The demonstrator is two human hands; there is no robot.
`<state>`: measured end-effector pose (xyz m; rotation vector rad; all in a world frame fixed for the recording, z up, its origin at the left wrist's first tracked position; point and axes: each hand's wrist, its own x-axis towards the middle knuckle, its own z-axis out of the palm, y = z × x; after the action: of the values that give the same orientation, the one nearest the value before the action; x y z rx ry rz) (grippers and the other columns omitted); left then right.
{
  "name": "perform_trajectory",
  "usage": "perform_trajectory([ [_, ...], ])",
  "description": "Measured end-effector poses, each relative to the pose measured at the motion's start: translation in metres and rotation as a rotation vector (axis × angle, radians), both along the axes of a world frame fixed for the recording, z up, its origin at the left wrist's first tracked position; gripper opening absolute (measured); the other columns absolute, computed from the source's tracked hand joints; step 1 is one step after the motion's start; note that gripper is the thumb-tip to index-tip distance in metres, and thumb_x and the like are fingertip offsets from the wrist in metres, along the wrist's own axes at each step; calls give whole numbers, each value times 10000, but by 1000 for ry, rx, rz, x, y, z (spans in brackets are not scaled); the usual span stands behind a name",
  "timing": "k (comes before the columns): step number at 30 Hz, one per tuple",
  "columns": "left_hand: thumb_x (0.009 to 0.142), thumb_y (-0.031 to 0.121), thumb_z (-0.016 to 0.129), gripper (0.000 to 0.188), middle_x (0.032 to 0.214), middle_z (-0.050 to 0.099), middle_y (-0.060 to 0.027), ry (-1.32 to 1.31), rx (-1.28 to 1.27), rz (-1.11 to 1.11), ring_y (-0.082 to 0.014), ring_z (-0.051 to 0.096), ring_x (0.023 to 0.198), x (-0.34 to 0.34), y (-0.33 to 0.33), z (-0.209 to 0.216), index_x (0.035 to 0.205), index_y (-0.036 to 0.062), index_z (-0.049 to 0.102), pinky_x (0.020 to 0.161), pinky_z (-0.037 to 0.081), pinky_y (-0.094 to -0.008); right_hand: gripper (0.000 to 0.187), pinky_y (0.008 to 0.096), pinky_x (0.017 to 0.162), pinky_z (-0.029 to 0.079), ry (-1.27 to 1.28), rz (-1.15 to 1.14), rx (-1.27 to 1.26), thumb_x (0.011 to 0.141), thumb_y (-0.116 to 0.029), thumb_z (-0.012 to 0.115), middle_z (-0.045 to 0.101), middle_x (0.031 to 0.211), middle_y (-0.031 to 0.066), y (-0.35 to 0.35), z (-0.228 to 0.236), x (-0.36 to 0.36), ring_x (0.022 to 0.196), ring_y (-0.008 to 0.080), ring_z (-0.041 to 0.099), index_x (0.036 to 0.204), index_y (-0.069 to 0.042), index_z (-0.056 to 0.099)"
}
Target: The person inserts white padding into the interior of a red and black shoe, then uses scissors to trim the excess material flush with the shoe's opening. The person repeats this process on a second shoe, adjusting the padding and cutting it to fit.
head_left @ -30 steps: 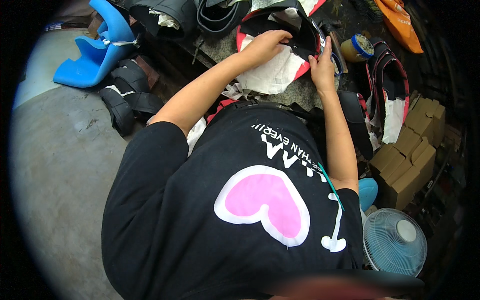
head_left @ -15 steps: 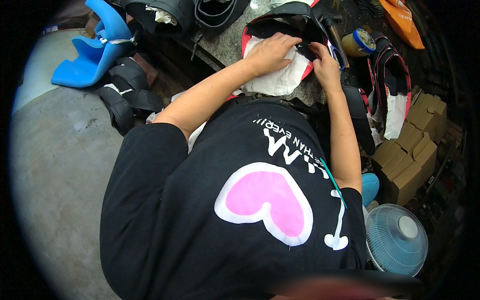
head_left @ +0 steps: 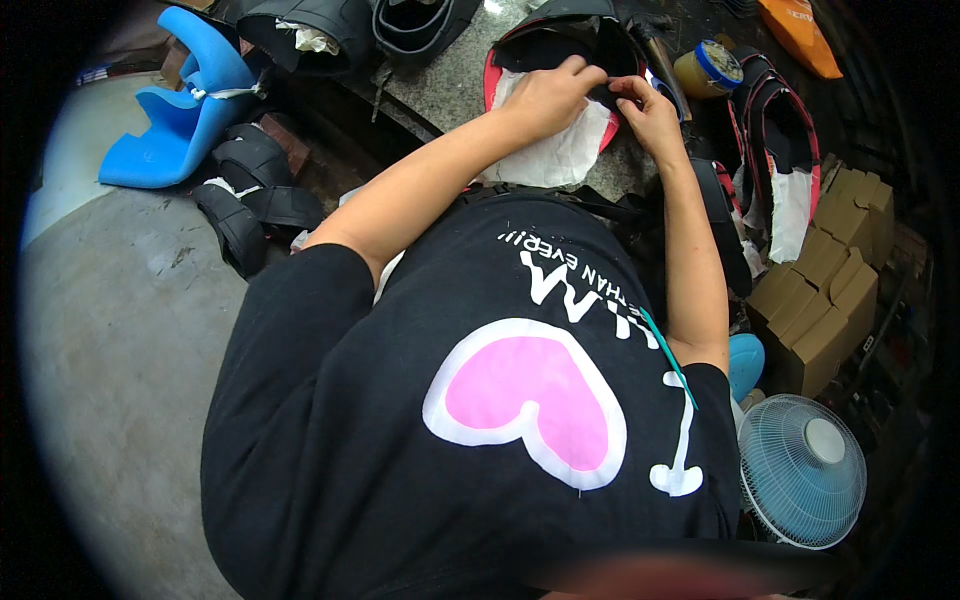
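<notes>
On the grey worktop at the far middle lies a curved black padded piece (head_left: 540, 45) with red edging and a white cloth (head_left: 560, 150) spread over its near side. My left hand (head_left: 552, 98) rests over the cloth, fingers curled together at the black inner part. Close on its right, my right hand (head_left: 648, 112) pinches with thumb and forefinger near the red edge. Whatever sits between the fingers of either hand is too small or hidden to make out.
Right of the hands stand a hammer-like tool (head_left: 660, 60) and a jar with a blue rim (head_left: 708, 70). Similar black-and-red pieces (head_left: 785, 130), cardboard boxes (head_left: 815, 290) and a fan (head_left: 800, 470) lie along the right. Blue foam (head_left: 185, 110) and black pieces (head_left: 255, 190) are at left.
My left hand's fingers have drawn in from a flatter spread to a curl. My right hand's thumb and forefinger have come together in a pinch. The view has shifted slightly.
</notes>
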<state>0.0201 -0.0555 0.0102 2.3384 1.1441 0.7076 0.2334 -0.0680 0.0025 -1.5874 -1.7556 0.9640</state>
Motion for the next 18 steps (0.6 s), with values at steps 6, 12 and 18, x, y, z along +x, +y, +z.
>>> perform_trajectory([
  [6, 729, 53, 662, 470, 946, 648, -74, 47, 97, -193, -299, 613, 957, 11, 13, 2, 1183, 149, 593, 751, 546, -419, 268, 295, 913, 500, 409, -130, -49, 853, -10, 587, 709, 1084, 64, -7, -6, -1, 1019, 170, 668, 1100, -72, 668],
  [12, 721, 64, 658, 373, 889, 671, -77, 126, 127, -166, -318, 616, 913, 18, 21, 7, 1087, 118, 606, 719, 553, -438, 277, 335, 898, 505, -318, 75, 340, 761, -10, 649, 681, 1044, 64, -20, 19, -3, 1019, 257, 634, 1023, -97, 678],
  [18, 707, 166, 784, 543, 1029, 637, -155, 183, -118, -130, -356, 631, 989, 15, 25, 16, 1214, 149, 593, 817, 530, -452, 232, 378, 846, 519, -554, 194, 389, 738, -106, 736, 656, 986, 35, -16, 28, -2, 978, 265, 628, 962, -97, 675],
])
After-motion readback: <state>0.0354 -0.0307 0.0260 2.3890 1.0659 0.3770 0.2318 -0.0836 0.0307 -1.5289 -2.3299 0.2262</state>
